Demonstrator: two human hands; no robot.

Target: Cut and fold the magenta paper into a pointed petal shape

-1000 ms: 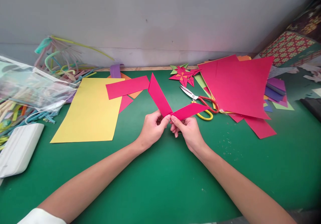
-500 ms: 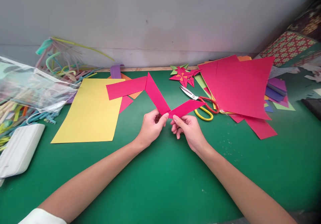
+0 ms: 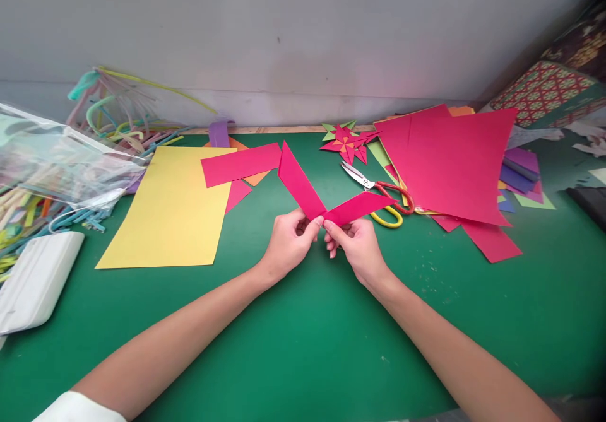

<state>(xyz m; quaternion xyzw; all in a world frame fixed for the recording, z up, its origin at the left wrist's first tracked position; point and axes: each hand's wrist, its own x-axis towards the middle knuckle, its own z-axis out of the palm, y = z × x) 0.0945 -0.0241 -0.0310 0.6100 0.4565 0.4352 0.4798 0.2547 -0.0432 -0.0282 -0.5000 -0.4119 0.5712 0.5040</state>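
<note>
A pink paper strip, bent into a V, is held just above the green table. My left hand pinches the bend from the left, under the arm that points up and left. My right hand pinches the same bend from the right, under the arm that runs toward the scissors. The fingertips of both hands nearly meet at the fold.
A yellow sheet and another pink strip lie to the left. Pink sheets are stacked at the right, a folded paper star behind the scissors. A plastic bag of coloured sticks and a white case sit far left.
The V-shaped strip dipped toward the table half a second ago and is now back up, both hands still pinching the bend.
</note>
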